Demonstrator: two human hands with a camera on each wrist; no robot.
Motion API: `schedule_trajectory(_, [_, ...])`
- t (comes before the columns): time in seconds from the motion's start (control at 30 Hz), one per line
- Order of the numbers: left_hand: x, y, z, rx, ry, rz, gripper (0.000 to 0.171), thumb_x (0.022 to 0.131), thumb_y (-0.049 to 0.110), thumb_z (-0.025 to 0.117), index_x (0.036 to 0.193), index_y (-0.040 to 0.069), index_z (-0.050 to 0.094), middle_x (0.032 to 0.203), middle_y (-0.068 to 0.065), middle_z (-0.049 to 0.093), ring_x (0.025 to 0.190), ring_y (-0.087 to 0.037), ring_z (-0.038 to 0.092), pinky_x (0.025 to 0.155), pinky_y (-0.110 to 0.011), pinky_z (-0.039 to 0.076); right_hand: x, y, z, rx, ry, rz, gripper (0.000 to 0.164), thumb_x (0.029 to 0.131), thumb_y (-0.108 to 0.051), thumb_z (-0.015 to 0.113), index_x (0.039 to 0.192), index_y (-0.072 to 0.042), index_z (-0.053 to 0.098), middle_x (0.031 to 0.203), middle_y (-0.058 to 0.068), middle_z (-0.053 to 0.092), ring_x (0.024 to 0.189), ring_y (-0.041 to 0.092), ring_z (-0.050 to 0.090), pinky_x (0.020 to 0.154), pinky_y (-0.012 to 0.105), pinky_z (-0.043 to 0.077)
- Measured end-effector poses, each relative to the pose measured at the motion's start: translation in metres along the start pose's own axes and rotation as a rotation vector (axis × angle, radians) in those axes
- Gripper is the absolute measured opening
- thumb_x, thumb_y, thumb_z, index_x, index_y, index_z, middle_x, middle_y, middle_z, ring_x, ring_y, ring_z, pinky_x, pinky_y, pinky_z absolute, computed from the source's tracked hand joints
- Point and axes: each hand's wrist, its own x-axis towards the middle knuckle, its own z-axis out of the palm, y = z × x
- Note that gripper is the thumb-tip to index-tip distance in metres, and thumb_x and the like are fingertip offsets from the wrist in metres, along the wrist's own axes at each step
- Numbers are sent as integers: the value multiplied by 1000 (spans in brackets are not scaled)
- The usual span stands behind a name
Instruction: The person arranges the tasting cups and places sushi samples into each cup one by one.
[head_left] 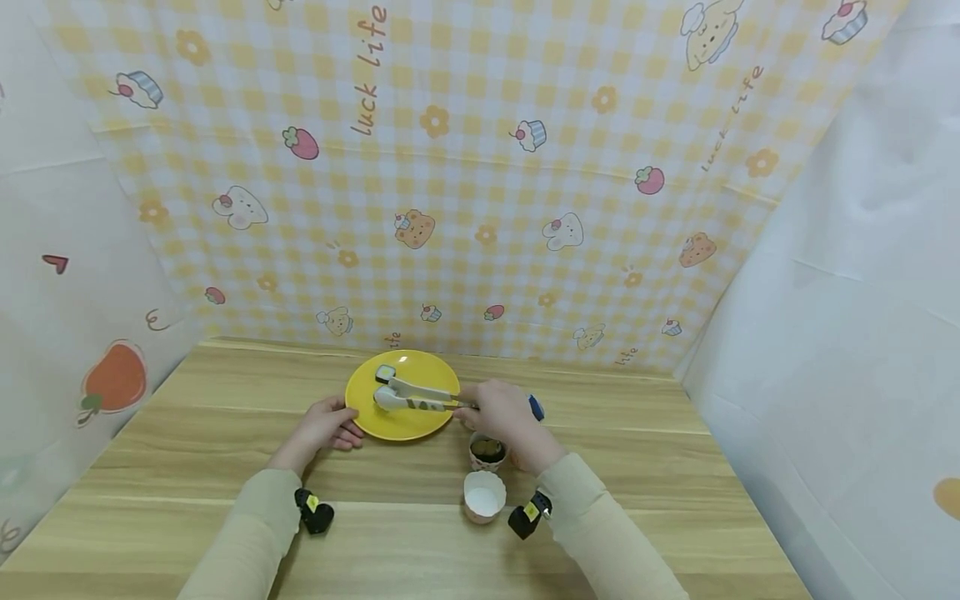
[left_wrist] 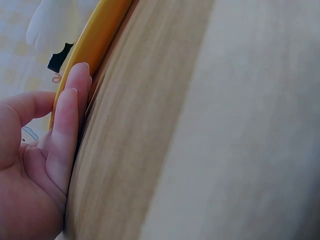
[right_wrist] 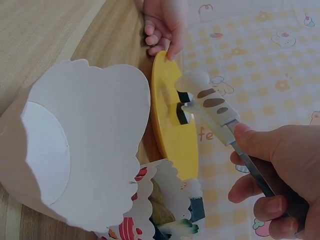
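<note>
A yellow plate [head_left: 431,372] lies toward the back of the wooden table. My left hand [head_left: 324,423] pinches its left rim, thumb on top and fingers at the underside, as the left wrist view shows. In my right hand [head_left: 504,410] is a pair of tongs [right_wrist: 212,102] with white, paw-shaped ends and metal arms. The tongs reach left over the plate, their tips at two small sushi rolls [right_wrist: 182,115] with dark sides and white tops. One sushi roll [head_left: 385,373] shows plainly in the head view; the tongs cover the other. I cannot tell whether the tips grip one.
In front of my right hand stands a white paper cup [head_left: 483,495] with a scalloped rim. Behind it, another paper cup [head_left: 477,462] holds dark and brownish pieces. A blue object [head_left: 536,407] shows past my right hand. A checked cloth [head_left: 480,183] hangs behind the table.
</note>
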Motion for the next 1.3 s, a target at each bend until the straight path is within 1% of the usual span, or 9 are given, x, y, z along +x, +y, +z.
schedule_trajectory(0.17, [1,-1,0,1,4,-8,45,100,9,44,136,-13,29,74,-11,65,62,-20,67,56,-30,56,-3,-1,-4,-2,17,-19,30,88,-43,66,111,-24,72,71,-13,60,53,6,44,43,23,33])
schedule_trajectory(0.37, [3,-3,-2,3,1,7,46,99,9,43,137,-14,28,74,-10,65,63,-20,67,56,-30,56,-7,-1,-8,41,22,-28,29,88,-38,68,111,-22,73,71,-12,60,51,6,43,43,23,33])
schedule_trajectory(0.53, [2,-2,-1,-1,3,11,43,100,8,43,134,-13,31,73,-10,65,62,-19,67,55,-30,56,-10,-1,-10,47,46,-53,28,88,-37,68,111,-21,72,79,-9,67,50,4,44,43,22,34])
schedule_trajectory(0.67, [1,-1,-1,-2,-7,15,41,100,8,43,133,-14,31,73,-10,65,62,-19,66,55,-29,56,-13,-1,-12,38,57,-63,32,89,-41,65,113,-23,72,81,-7,69,49,4,44,42,22,34])
schedule_trajectory(0.9, [0,0,0,5,-15,20,41,99,7,43,131,-16,32,73,-10,65,62,-18,67,55,-29,56,-16,1,-13,52,74,-52,31,88,-43,65,109,-21,73,69,-13,60,47,4,42,40,22,32])
schedule_trajectory(1.07, [0,1,0,8,-13,23,40,99,7,43,131,-16,32,73,-10,65,62,-18,67,55,-29,56,-19,4,-14,53,86,-67,25,89,-41,65,103,-22,73,66,-14,57,47,4,41,41,23,31])
schedule_trajectory(1.2, [0,0,-1,9,-11,23,42,99,7,43,132,-16,31,73,-10,65,61,-19,67,55,-30,56,-24,4,-16,61,95,-74,22,89,-39,65,103,-23,72,69,-14,59,50,4,43,42,23,32])
schedule_trajectory(1.3, [1,-1,-1,7,-8,19,42,99,8,44,132,-16,31,73,-10,65,61,-19,67,55,-30,56,-27,5,-16,74,94,-70,20,89,-36,66,102,-22,72,69,-13,58,51,5,42,42,23,31])
